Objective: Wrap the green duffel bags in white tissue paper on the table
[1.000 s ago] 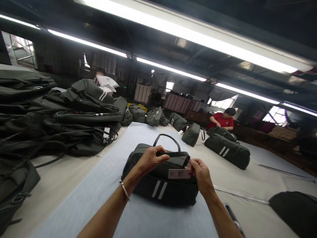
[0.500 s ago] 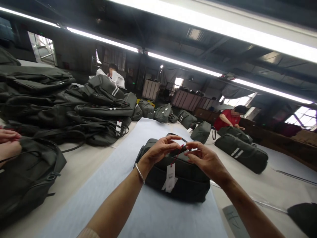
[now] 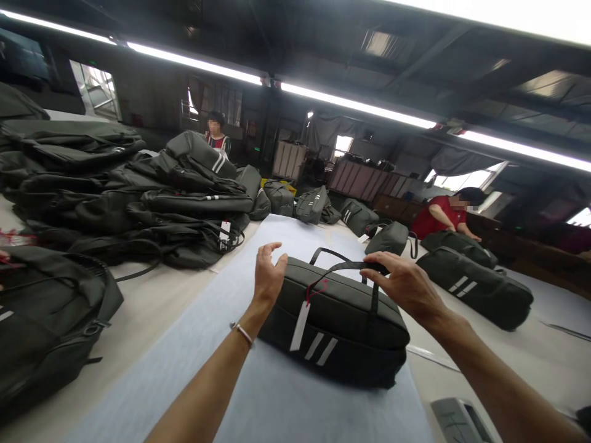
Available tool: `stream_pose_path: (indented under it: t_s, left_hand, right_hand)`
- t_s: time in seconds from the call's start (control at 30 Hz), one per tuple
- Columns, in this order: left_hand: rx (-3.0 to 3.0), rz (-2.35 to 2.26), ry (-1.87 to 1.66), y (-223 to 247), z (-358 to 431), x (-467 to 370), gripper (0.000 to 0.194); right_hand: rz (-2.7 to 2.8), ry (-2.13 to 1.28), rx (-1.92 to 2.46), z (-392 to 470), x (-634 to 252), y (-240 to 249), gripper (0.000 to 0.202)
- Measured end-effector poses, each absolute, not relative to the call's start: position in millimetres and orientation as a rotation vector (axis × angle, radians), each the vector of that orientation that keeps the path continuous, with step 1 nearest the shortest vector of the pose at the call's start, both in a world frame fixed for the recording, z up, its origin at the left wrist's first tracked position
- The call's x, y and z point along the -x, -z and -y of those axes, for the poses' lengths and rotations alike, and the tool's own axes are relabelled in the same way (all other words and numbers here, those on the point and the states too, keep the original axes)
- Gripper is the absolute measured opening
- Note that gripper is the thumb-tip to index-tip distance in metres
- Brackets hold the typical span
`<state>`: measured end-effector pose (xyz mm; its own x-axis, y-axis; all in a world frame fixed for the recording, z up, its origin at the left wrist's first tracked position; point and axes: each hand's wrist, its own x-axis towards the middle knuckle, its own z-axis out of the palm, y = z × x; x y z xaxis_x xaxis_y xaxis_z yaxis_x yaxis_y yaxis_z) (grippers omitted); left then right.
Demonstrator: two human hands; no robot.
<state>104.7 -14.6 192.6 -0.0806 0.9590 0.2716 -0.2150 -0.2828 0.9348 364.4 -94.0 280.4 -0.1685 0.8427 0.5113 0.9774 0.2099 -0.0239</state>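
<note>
A dark green duffel bag [image 3: 341, 320] with two pale stripes lies on the white table covering in front of me. My right hand [image 3: 404, 280] pinches one of its strap handles [image 3: 344, 266] between thumb and fingers, above the bag's right part. My left hand [image 3: 269, 271] is raised at the bag's left end, fingers apart and holding nothing. A white hang tag [image 3: 300, 326] dangles from the handle on a red string [image 3: 316, 289], against the bag's front.
Dark bags are piled high [image 3: 184, 197] on the left. Another bag [image 3: 478, 286] lies to the right, beside a co-worker in red [image 3: 441, 215]. Part of a second person's hand [image 3: 4, 261] shows at the left edge. A grey object [image 3: 462, 418] lies at lower right.
My hands have parted: the left let go of the red string and moved left, while the right now grips the handle. The tag has swung left, uncovering the stripes.
</note>
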Motion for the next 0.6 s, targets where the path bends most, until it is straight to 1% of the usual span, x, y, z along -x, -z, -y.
stream_pose_path:
  t_s: [0.07,0.1,0.13,0.2,0.27,0.33,0.37,0.43,0.53,0.6]
  left_hand:
    - [-1.525,-0.77,-1.405,-198.3,34.8,-119.4,0.014]
    - [-1.732,-0.653,-1.272,-199.4,43.3,-131.2,0.014]
    - [-1.933,-0.546,-1.13,-198.5,49.0,-144.9,0.019]
    - [-2.219,-0.499,-0.911,-190.6,49.4,-174.0,0.04]
    - [-2.279,-0.7,-0.838,-179.0,37.3,-197.8,0.064]
    - [-2.224,-0.855,-0.794,-170.9,21.7,-209.9,0.074]
    - [-2.181,-0.866,-0.773,-169.8,15.4,-210.9,0.076]
    - [-2.092,-0.788,-0.73,-173.7,7.9,-205.0,0.079]
    - [-1.99,-0.704,-0.665,-187.8,2.9,-191.0,0.08]
    - [-1.975,-0.721,-0.679,-195.1,-4.6,-189.0,0.078]
  right_hand:
    - [2.06,0.313,1.635,87.1,-366.5,-282.5,0.022]
    - [2.04,0.263,1.586,83.8,-365.5,-284.5,0.023]
    - [2.011,0.215,1.532,80.0,-364.0,-287.1,0.024]
    - [1.927,0.058,1.438,68.7,-363.7,-293.1,0.029]
    - [1.817,-0.231,1.387,49.3,-374.0,-297.1,0.039]
    - [1.637,-0.551,1.417,21.8,-398.7,-293.3,0.051]
    - [1.538,-0.664,1.462,6.5,-415.3,-286.6,0.055]
    - [1.385,-0.769,1.584,-22.1,-449.6,-261.7,0.056]
    - [1.321,-0.859,1.695,-48.8,-480.6,-204.2,0.053]
    - [1.303,-0.961,1.689,-54.4,-480.8,-169.1,0.056]
